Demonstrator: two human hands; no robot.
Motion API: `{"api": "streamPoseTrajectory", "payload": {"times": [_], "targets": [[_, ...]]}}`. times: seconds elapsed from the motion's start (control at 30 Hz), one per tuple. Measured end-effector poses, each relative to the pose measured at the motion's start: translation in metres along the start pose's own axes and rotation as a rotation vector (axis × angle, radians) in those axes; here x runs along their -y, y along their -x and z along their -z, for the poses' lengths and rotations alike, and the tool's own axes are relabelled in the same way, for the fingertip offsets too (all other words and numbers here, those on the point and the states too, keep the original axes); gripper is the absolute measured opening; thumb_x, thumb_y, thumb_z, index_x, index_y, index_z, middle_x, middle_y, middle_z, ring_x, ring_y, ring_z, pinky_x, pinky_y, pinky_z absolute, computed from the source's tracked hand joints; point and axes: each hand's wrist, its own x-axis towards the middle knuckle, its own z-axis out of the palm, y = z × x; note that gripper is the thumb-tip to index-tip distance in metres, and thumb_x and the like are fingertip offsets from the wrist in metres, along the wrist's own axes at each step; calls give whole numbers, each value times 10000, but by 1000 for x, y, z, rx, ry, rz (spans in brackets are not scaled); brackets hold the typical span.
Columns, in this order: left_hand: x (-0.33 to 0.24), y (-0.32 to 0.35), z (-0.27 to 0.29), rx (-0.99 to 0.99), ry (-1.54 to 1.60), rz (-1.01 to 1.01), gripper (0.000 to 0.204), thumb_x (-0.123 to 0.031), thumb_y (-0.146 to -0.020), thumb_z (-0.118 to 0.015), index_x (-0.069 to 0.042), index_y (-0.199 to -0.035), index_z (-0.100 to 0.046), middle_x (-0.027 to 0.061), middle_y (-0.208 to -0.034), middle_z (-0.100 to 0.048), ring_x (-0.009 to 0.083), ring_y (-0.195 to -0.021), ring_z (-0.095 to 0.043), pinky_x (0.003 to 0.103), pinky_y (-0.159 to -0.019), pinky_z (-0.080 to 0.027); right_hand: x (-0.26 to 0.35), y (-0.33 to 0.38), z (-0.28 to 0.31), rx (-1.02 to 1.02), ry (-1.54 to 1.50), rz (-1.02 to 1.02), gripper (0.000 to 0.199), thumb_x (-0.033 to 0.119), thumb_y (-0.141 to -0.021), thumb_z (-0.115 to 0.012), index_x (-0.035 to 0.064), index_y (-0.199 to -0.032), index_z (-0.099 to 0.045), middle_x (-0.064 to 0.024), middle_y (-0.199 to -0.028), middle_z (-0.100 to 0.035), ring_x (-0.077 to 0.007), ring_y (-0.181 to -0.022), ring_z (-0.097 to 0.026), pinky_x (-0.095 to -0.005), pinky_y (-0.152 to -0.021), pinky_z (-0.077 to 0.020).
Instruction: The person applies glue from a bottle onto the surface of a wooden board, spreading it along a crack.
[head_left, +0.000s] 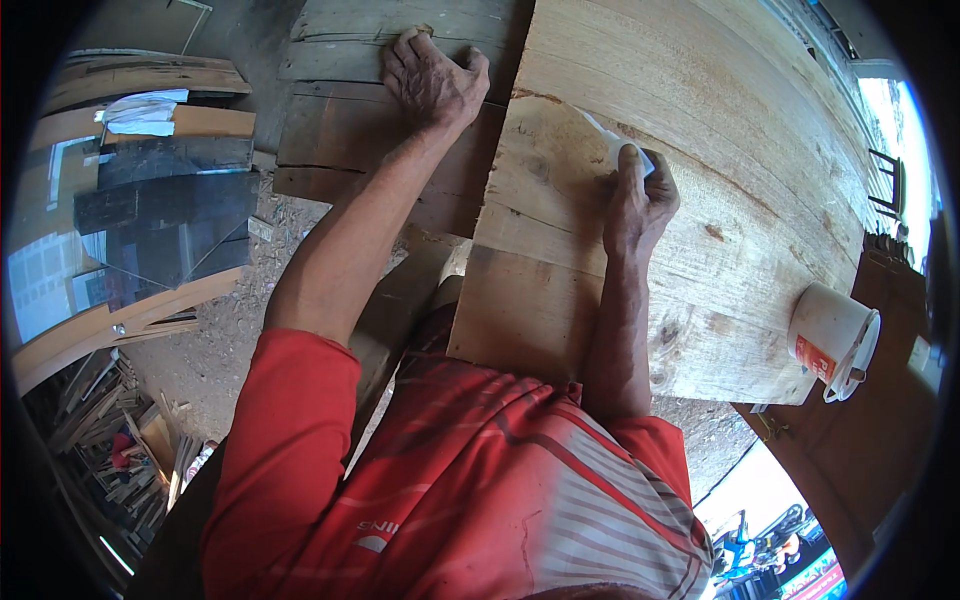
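My right hand (640, 195) is closed on a thin white flat piece (648, 163), thumb on top, and presses it to a pale wooden board (740, 240). Whether the piece is stiff or soft does not show. Beside its edge runs a crack in the wood grain. Over the darker planks (330, 130) on the left, my left hand (435, 82) has its fingers curled in, with the thumb a little apart. A small tan bit shows at its fingertips; the rest is hidden by the fingers.
On the board's right edge stands a white bucket (832, 335) with a handle and an orange-red label. Dark glossy panels (165, 205) lie at the left, near a heap of wood offcuts (110, 430). A brown panel (860, 400) rises beyond the bucket.
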Motion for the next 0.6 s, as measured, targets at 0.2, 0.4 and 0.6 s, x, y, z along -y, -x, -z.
{"api": "streamPoseTrajectory", "payload": {"times": [0.2, 0.4, 0.6], "targets": [[1, 0, 0, -29, 3, -10, 689, -423, -800, -700, 4, -1280, -449, 158, -1330, -452, 373, -1303, -357, 543, -1079, -273, -1, -1, -2, -8, 32, -11, 256, 253, -958, -649, 4, -931, -702, 13, -732, -605, -62, -675, -501, -254, -623, -413], [0, 0, 1, -19, 2, -2, 682, -414, -799, -704, 0, -1278, -450, 155, -1327, -456, 369, -1303, -358, 539, -1080, -275, -3, -2, -1, 1, 38, 31, 297, 263, -959, -659, -31, -919, -677, -23, -706, -612, -86, -646, -530, -256, -592, -434], [0, -1, 0, -21, 1, -3, 682, -415, -798, -704, -3, -1278, -450, 155, -1330, -456, 364, -1306, -359, 534, -1088, -272, -1, -1, -1, -15, 45, 12, 259, 255, -961, -645, 3, -930, -698, 13, -728, -594, -63, -673, -492, -250, -619, -400]]}}
